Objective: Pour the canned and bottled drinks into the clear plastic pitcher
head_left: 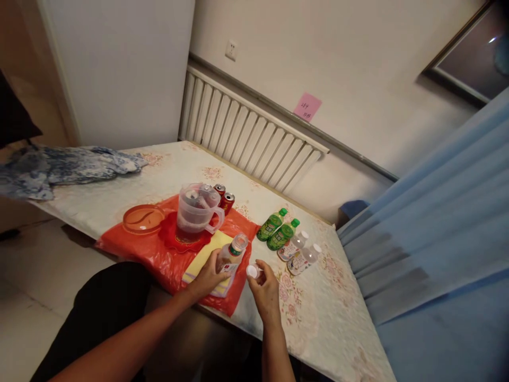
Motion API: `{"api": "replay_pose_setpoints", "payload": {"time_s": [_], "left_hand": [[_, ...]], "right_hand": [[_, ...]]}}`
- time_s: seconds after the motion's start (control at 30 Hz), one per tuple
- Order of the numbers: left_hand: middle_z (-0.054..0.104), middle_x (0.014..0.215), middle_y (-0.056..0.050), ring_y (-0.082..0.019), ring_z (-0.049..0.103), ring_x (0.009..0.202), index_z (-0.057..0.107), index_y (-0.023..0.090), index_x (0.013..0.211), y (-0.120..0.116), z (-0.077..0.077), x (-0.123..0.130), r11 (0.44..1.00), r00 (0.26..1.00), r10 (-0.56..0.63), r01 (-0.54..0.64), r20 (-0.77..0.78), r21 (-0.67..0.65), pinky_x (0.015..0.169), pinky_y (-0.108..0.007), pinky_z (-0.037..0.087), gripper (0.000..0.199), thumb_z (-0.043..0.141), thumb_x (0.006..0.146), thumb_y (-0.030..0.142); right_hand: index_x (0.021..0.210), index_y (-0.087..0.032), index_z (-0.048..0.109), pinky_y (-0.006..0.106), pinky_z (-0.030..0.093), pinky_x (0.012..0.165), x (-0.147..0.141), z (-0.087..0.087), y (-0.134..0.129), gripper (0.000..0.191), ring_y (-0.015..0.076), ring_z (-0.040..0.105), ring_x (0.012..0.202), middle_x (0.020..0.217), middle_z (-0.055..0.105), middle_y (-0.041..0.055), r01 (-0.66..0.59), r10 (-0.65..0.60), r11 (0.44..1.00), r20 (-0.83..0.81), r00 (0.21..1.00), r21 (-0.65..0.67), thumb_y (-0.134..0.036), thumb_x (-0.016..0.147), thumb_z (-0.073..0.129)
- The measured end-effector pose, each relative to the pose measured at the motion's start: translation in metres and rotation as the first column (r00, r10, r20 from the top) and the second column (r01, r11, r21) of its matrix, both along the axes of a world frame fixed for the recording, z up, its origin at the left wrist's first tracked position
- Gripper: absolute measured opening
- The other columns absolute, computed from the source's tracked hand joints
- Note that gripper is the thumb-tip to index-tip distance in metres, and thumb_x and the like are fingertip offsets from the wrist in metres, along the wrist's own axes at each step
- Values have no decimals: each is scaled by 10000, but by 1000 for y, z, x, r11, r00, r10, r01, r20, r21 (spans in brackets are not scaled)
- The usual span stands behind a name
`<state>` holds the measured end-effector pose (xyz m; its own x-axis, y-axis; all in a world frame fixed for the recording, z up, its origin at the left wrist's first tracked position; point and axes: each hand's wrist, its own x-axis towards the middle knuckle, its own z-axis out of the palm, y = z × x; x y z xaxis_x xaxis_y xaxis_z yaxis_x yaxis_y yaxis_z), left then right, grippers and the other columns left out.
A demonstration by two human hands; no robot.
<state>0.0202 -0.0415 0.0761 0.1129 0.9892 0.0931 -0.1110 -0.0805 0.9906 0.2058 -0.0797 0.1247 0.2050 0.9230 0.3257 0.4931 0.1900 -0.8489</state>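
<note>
My left hand [207, 275] is wrapped round a clear plastic bottle [234, 250], which has no cap and tilts slightly to the right. Just right of its mouth, my right hand [266, 292] pinches a white bottle cap [252, 271] between thumb and fingers. Below the bottle lies a folded yellow towel [202, 261]. To the left, a translucent pitcher [194, 215] with a handle stands on a red scalloped dish [186, 246], some liquid in its bottom. An orange round lid [143, 217] lies beside it. All these rest on a red plastic sheet [155, 260].
Red drink cans [228, 201] stand behind the pitcher. Two green-labelled bottles [277, 229] and two white-capped bottles [299, 253] line the right of the flowered tablecloth [318, 302]. Blue patterned cloth [83, 165] lies far left. A radiator [246, 127] and blue curtain [417, 223] border the table.
</note>
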Motion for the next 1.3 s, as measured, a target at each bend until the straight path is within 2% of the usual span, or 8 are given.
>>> {"api": "replay_pose_setpoints", "payload": {"time_s": [0.13, 0.3, 0.5, 0.63, 0.77, 0.93, 1.13, 1.3], "left_hand": [[676, 1095, -61, -260, 667, 1061, 448, 212, 1235, -2, 0, 1, 1000, 999, 25, -25, -31, 11, 943, -440, 549, 628, 706, 664, 191], [649, 1168, -86, -264, 660, 1086, 443, 206, 1245, 0, -5, 3, 998, 996, 51, -48, -72, 50, 956, -440, 545, 625, 706, 678, 186], [634, 1191, -85, -275, 645, 1123, 449, 212, 1230, 1, -8, 4, 996, 991, 73, -66, -113, 66, 993, -467, 527, 617, 696, 665, 188], [621, 1208, -94, -287, 632, 1152, 447, 210, 1245, 2, -11, 3, 995, 987, 77, -67, -140, 77, 1028, -484, 502, 622, 704, 679, 212], [618, 1223, -101, -300, 610, 1186, 463, 215, 1264, 4, -17, 2, 992, 985, 94, -80, -145, 101, 1061, -501, 475, 648, 733, 676, 227], [621, 1229, -112, -303, 610, 1189, 473, 209, 1263, 8, -24, 3, 990, 986, 97, -81, -137, 117, 1063, -509, 469, 658, 739, 661, 213], [633, 1196, -102, -295, 613, 1175, 483, 204, 1244, 9, -27, 5, 989, 985, 96, -78, -144, 122, 1041, -506, 481, 612, 722, 680, 214], [629, 1222, -99, -295, 602, 1200, 484, 211, 1236, 9, -27, 5, 988, 988, 97, -82, -121, 128, 1071, -505, 463, 626, 725, 658, 184]], "right_hand": [[1150, -159, 695, 308, 555, 652, -1, 25, 12, 431, 176, 629, 680, 1023, 730, 97, -16, 11, 998, 75, 997, 56, -244, 730, 647], [1218, -161, 671, 359, 565, 806, -1, 56, 26, 442, 229, 675, 893, 1143, 711, 126, -92, 55, 984, 230, 972, 153, -216, 782, 616], [1274, -167, 649, 400, 553, 900, -5, 80, 38, 505, 257, 676, 1009, 1208, 699, 137, -248, 174, 957, 382, 908, 153, -139, 772, 611], [1250, -171, 661, 408, 551, 901, -7, 89, 45, 494, 250, 674, 975, 1195, 707, 129, -294, 213, 945, 412, 886, 144, -143, 757, 652], [1171, -188, 697, 400, 557, 877, -7, 93, 52, 427, 232, 670, 909, 1107, 733, 98, -294, 223, 946, 379, 898, 139, -192, 744, 713], [1153, -198, 697, 367, 568, 864, -12, 97, 56, 358, 216, 693, 927, 1111, 736, 80, -400, 359, 912, 292, 886, 94, -220, 796, 691], [1160, -224, 724, 401, 530, 937, -22, 110, 56, 350, 241, 665, 1049, 1149, 739, 86, -510, 428, 857, 446, 786, 76, -134, 833, 636], [1129, -239, 740, 424, 496, 969, -27, 116, 56, 355, 247, 653, 1048, 1099, 745, 79, -539, 425, 841, 553, 717, 52, -80, 829, 637]]}}
